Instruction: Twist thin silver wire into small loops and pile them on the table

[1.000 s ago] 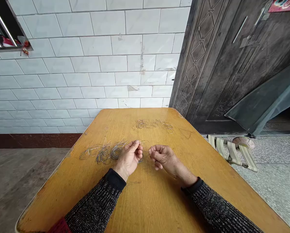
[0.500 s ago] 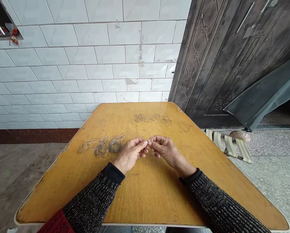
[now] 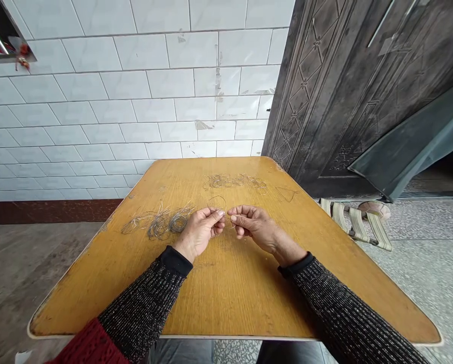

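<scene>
Over the middle of the wooden table, my left hand pinches a thin wire between thumb and forefinger. The wire arcs up in a small loop beyond the fingertips. My right hand is closed in a pinch just to the right, on the same wire, with a narrow gap between the two hands. Beside my left hand lie coiled bundles of grey wire, with loose ends sticking up.
Several thin wire loops lie in a row toward the far end of the table. One bent wire piece rests near the right edge. A tiled wall stands behind, a dark carved door to the right, and a striped-strap stool on the floor.
My hands have drawn slightly apart, with the left moving a little left. The wire's loop now shows more clearly above my left fingertips. The view has shifted slightly.
</scene>
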Tool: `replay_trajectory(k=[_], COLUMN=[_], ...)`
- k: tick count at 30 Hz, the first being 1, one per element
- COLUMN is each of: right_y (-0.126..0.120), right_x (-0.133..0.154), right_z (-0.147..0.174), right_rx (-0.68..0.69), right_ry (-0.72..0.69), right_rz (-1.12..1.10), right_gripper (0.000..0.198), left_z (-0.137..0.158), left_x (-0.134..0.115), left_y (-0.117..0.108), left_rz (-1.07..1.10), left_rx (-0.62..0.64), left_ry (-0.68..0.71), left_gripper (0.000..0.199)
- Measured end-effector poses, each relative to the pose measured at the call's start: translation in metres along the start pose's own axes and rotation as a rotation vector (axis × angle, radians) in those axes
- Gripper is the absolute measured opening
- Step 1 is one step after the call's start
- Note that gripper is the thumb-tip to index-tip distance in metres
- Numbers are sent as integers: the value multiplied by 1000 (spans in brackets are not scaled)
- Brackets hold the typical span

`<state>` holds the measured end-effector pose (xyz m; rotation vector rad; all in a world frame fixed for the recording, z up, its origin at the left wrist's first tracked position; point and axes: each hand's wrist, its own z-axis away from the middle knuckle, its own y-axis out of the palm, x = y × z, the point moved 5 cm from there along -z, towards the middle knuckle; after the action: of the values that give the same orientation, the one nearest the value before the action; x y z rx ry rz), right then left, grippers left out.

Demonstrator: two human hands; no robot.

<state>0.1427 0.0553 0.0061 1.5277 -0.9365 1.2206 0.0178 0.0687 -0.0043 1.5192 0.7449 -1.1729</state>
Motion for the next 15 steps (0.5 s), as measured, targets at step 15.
replay_trajectory(k=[15], right_y=[-2], right_x=[9], right_z=[-2], right_rx=[-142], right_ry=[-179], right_rz=[275], right_gripper=[22], left_z=[0], left_x=[-6], left_y=[3], left_rz=[-114], left_rx=[101], left_ry=[46], left_gripper=[22])
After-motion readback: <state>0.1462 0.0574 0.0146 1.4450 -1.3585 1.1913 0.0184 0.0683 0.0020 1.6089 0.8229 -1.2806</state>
